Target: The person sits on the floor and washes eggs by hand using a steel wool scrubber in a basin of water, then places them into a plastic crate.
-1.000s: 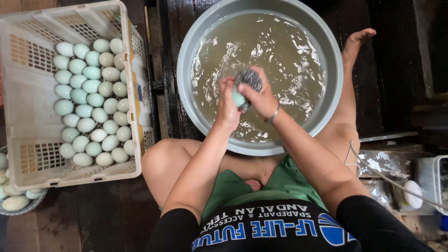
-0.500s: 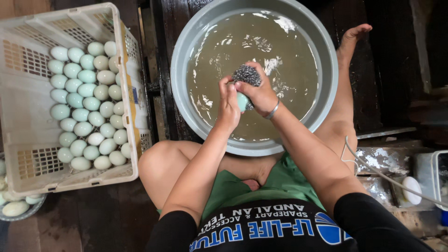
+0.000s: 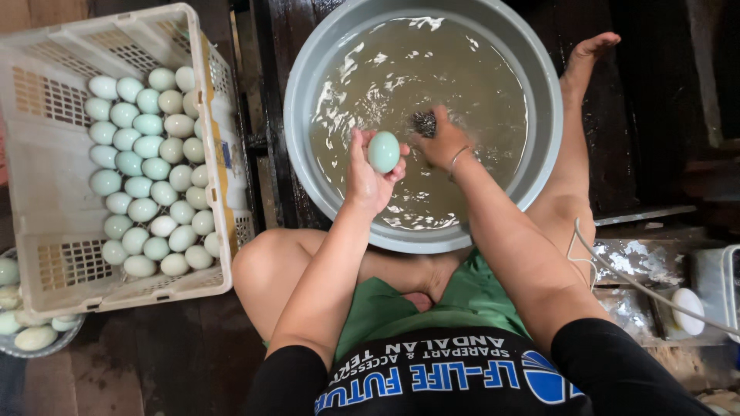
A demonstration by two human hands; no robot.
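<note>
Left hand (image 3: 368, 173) is gripping a pale green egg (image 3: 383, 152) upright above the grey basin (image 3: 304, 92); right hand (image 3: 441, 142), just beside, is clutching a dark scrubber (image 3: 424, 123) in the water.

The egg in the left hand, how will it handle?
The egg is probably slippery, held over the basin of murky water. Its rounded shape would likely roll if set down. The left hand holds it by the fingertips, so the shell is probably fragile.

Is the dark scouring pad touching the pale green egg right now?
Apart. The head view shows the pale green egg in the left hand, the dark scouring pad beside it.
</note>
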